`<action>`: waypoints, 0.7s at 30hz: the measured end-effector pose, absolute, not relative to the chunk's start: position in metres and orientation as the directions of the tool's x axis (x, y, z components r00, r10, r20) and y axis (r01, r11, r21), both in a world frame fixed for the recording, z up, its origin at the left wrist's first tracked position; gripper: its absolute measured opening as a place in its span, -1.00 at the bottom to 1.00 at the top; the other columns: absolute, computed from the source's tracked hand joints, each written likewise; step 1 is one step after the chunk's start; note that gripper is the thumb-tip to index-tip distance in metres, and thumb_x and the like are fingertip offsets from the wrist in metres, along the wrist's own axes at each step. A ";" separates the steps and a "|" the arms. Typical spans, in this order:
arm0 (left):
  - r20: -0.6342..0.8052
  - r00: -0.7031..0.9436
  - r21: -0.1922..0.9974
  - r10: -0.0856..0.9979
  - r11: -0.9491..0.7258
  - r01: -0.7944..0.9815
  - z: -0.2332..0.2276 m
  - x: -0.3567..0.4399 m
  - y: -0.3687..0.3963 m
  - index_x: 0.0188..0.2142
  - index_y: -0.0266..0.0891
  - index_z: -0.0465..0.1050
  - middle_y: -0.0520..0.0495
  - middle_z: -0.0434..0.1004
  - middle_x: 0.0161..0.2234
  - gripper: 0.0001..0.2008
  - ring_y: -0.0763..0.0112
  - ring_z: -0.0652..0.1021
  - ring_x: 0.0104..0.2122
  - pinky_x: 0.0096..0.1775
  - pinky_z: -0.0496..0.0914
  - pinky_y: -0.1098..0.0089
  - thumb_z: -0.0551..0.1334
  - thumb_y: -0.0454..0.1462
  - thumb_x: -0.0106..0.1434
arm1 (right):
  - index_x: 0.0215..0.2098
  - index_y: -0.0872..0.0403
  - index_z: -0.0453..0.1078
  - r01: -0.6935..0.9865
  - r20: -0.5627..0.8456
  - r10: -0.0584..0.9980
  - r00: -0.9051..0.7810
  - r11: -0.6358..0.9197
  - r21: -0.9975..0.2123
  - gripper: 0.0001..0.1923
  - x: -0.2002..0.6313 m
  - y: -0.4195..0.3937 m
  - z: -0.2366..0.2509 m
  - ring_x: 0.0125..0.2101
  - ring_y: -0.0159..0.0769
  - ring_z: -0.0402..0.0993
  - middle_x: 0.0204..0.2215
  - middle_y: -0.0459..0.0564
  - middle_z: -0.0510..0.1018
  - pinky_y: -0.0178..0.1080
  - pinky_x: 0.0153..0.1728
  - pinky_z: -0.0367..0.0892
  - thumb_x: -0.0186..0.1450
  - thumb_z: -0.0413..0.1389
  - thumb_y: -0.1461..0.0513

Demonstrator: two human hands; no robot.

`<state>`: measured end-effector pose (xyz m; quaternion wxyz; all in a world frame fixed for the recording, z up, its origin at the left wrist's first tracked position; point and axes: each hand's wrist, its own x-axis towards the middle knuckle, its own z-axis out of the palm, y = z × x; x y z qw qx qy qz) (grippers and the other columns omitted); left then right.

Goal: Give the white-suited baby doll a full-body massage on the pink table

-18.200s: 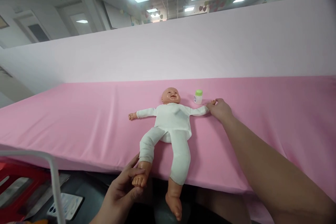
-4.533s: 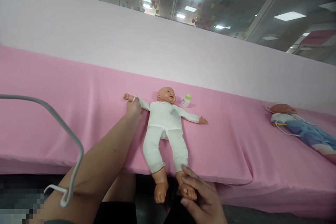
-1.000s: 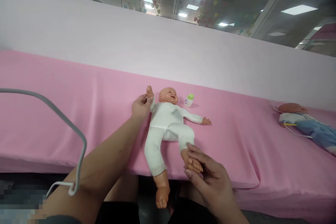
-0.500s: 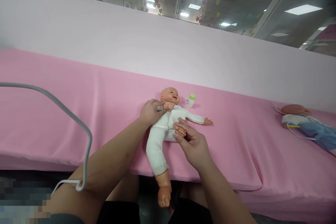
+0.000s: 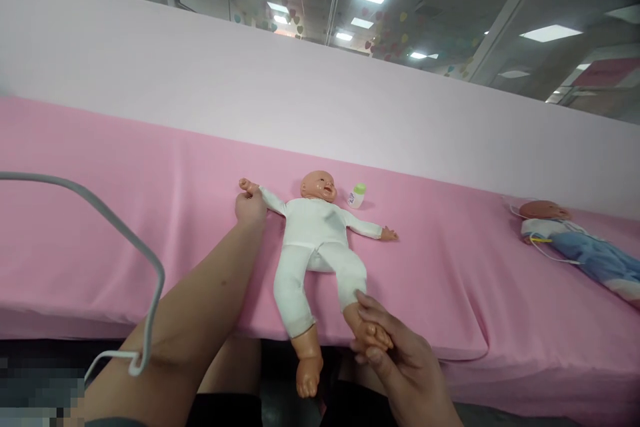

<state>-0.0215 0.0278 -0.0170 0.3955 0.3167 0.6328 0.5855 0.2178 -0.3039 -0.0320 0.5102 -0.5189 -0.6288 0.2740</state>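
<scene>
Head view, doll: a plastic baby doll in a white cloth one-piece suit (image 5: 320, 240) lies face up on a pink cloth-covered padded table (image 5: 125, 213), near the middle of the picture.
Head view, long axis: the doll runs from far to near, with the head at the far end and the bare feet at the near edge, tilted slightly so the legs point near-left. Both feet hang past the table edge.
Head view, left hand: the left hand (image 5: 250, 205) reaches far across the table and is closed around the wrist of the doll's arm on the scene's left, which stretches out far-left.
Head view, right hand: the right hand (image 5: 395, 353) stays near the body, its fingers curled around the doll's foot on the scene's right, at the table's near edge.
Head view, which hand is nearer: the right hand is the near one and the left the far one, so they hold opposite corners of the doll.
Head view, surroundings: a small white bottle with a green cap (image 5: 357, 195) stands just right of the doll's head. A second doll in blue clothes (image 5: 575, 243) lies well apart at far right. A grey cable (image 5: 125, 240) loops over the left forearm.
</scene>
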 end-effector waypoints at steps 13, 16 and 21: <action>0.029 -0.478 0.994 0.878 0.026 0.108 -0.011 -0.016 0.015 -0.07 -0.15 0.39 -0.26 0.63 -0.04 -0.73 0.05 0.63 -0.08 -0.08 0.44 0.20 0.25 -0.04 0.40 | 0.14 -0.13 0.56 0.582 0.444 0.895 -0.038 0.381 -0.718 -0.61 0.214 -0.309 -0.042 0.10 0.02 0.63 0.13 0.05 0.63 -0.07 0.06 0.60 0.36 0.28 0.06; 0.255 -0.348 0.951 0.902 -0.168 0.260 -0.010 -0.006 0.005 -0.06 -0.08 0.44 -0.16 0.65 -0.08 -0.78 0.08 0.61 -0.08 -0.05 0.43 0.22 0.29 -0.08 0.38 | 0.18 -0.09 0.52 0.543 0.455 0.890 0.031 0.367 -0.755 -0.61 0.212 -0.301 -0.031 0.20 0.04 0.54 0.21 0.10 0.56 0.00 0.12 0.57 0.40 0.24 0.09; 0.459 -0.039 0.765 0.887 -0.373 0.524 -0.005 0.017 -0.014 -0.01 -0.07 0.55 -0.19 0.65 -0.04 -0.75 0.00 0.57 0.01 0.08 0.37 0.15 0.33 -0.24 0.31 | 0.17 -0.09 0.50 0.470 0.456 0.885 0.094 0.365 -0.804 -0.63 0.204 -0.261 -0.011 0.30 0.06 0.42 0.29 0.08 0.48 0.02 0.06 0.62 0.42 0.23 0.09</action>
